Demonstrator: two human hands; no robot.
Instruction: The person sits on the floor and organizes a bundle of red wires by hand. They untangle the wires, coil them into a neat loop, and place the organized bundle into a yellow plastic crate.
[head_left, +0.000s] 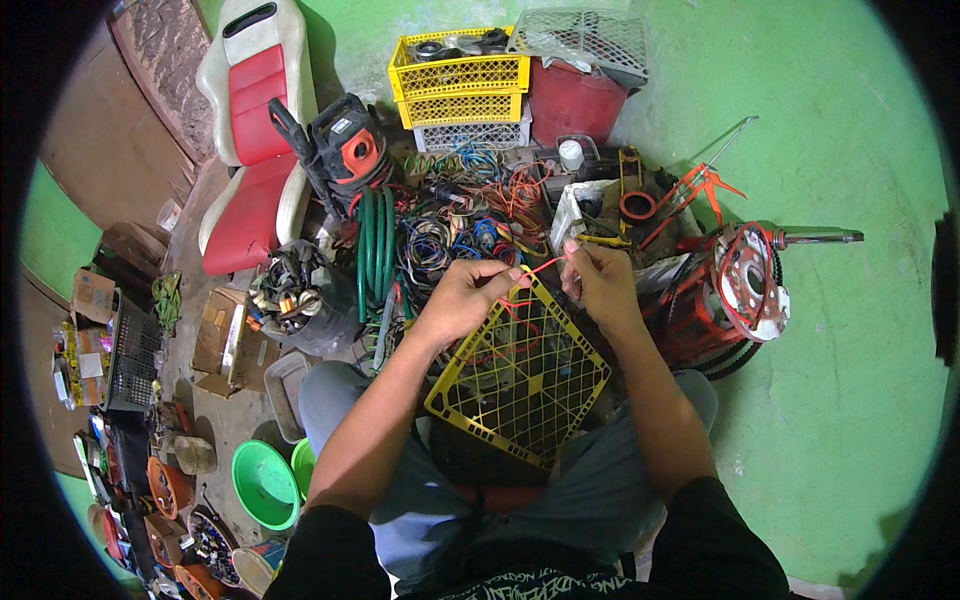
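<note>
A thin red cord (545, 265) is stretched between my two hands above the far corner of a yellow plastic lattice crate panel (535, 385). My left hand (480, 289) pinches the cord between thumb and fingers beside that corner. Slightly farther right, my right hand (598, 276) grips the other end in its fingertips. Loose red cord hangs below my left hand and loops over the lattice. The panel lies tilted between my knees, one corner pointing away from me. Whether the cord passes through the panel's corner is hidden by my fingers.
Tangled wires (442, 232) and a coiled green hose (375, 255) lie ahead. A bucket of parts (307, 322) stands left, near a red-and-white seat (259, 195). At right is a red machine housing (686, 315). Yellow crates (461, 79) are stacked against the green wall.
</note>
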